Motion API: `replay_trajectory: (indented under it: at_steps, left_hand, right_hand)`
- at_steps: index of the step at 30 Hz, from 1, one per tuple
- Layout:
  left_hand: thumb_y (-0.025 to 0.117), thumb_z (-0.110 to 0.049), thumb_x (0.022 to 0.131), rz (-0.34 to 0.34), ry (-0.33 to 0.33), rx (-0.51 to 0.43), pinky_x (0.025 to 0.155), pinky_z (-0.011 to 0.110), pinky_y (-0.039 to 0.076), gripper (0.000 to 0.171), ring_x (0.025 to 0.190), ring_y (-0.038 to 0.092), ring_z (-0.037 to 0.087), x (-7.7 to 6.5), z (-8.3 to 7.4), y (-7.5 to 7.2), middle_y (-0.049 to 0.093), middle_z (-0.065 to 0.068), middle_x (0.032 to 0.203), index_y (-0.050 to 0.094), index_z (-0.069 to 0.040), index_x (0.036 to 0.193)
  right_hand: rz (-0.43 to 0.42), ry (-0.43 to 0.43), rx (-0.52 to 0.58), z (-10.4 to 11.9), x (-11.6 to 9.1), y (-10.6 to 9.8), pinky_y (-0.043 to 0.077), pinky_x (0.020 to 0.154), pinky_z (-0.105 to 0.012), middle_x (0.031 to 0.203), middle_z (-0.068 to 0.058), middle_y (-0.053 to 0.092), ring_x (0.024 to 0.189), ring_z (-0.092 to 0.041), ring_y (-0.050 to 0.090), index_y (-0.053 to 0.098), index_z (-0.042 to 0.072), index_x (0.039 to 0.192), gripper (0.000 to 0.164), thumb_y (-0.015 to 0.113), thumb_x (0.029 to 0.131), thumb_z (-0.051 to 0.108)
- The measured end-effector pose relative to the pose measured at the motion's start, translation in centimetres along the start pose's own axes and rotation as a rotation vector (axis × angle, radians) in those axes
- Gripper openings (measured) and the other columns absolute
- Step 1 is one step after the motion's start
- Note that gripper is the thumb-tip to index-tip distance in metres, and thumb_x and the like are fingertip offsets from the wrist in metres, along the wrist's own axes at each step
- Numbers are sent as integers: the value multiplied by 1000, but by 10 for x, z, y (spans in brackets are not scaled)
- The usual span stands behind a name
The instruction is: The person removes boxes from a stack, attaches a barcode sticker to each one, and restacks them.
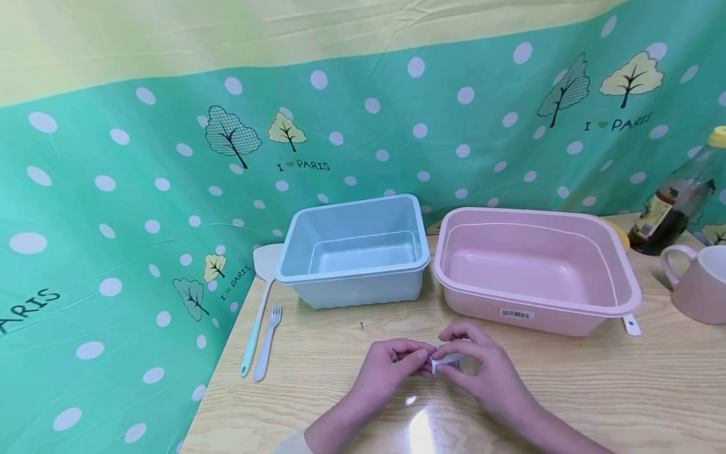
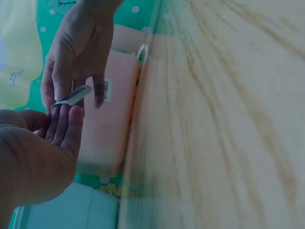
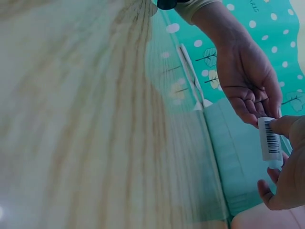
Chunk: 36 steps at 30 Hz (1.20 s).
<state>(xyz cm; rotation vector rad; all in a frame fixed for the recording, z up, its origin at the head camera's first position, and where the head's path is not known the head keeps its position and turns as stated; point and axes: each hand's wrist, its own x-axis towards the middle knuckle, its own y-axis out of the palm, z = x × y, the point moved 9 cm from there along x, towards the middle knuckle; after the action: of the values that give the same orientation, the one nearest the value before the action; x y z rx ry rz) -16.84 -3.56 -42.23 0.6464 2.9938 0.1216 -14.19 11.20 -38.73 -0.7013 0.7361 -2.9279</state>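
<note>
A small white tube (image 3: 270,143) with a barcode on its side and a pale end is held between the hands, above the table. In the head view much of this tube (image 1: 450,362) is hidden by fingers. My left hand (image 1: 382,372), coming from the left, pinches its left end with thumb and curled fingers. From the other side my right hand (image 1: 490,375) grips the tube between thumb and fingers. The left wrist view shows the barcoded surface (image 2: 74,96) edge-on between the fingertips of both hands.
A blue basin (image 1: 351,287) and a pink basin (image 1: 510,302) stand behind the hands. To the left lie a spatula (image 1: 260,315) and a fork (image 1: 268,343). A pink mug (image 1: 703,287) and a dark sauce bottle (image 1: 663,214) stand at right. A tiny dark bit (image 1: 361,325) lies on the table.
</note>
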Motion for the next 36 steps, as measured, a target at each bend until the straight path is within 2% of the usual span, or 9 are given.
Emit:
replay_trajectory:
  at_steps: [7, 15, 21, 27, 33, 36]
  left_hand:
    - [68, -7, 95, -1, -13, -2, 82, 34, 59, 19, 81, 72, 16, -1, 2, 1, 75, 17, 94, 74, 6, 108]
    - [69, -5, 94, 2, -31, -36, 82, 33, 59, 20, 81, 70, 15, -1, 5, 1, 74, 14, 90, 72, 8, 109]
    - [71, -5, 92, -43, -52, -41, 80, 31, 59, 20, 80, 69, 15, -1, 7, -2, 74, 11, 90, 71, 7, 108]
    - [71, -2, 89, -74, -55, -21, 75, 25, 56, 19, 80, 66, 13, -1, 7, -4, 72, 8, 89, 71, 8, 105]
    - [67, 5, 88, -90, -59, -24, 73, 23, 56, 17, 80, 64, 13, -1, 7, -5, 69, 1, 86, 68, 10, 104]
    - [66, 7, 87, -102, -65, -36, 74, 24, 56, 17, 80, 65, 14, 0, 8, -7, 69, 2, 88, 68, 10, 103]
  right_hand:
    - [15, 13, 12, -1, -1, 1, 43, 100, -18, 116, 11, 63, 111, -16, 59, 74, 35, 89, 37, 88, 73, 5]
    - [29, -14, 32, -1, -2, 3, 43, 97, -18, 116, 3, 64, 110, -16, 59, 72, 35, 86, 39, 88, 74, 2]
    - [49, -60, 27, 3, -3, 6, 44, 95, -20, 118, 8, 62, 110, -14, 57, 72, 36, 85, 37, 87, 75, 4]
    - [70, -122, 47, 8, -5, 10, 42, 97, -19, 120, 6, 61, 111, -15, 57, 72, 31, 85, 32, 86, 77, 3]
    - [84, -124, 48, 8, -5, 12, 46, 99, -27, 122, 5, 61, 113, -18, 58, 72, 32, 87, 33, 86, 77, 3]
    - [90, -116, 44, 8, -5, 12, 48, 97, -27, 125, 5, 60, 114, -19, 58, 72, 32, 87, 31, 86, 78, 5]
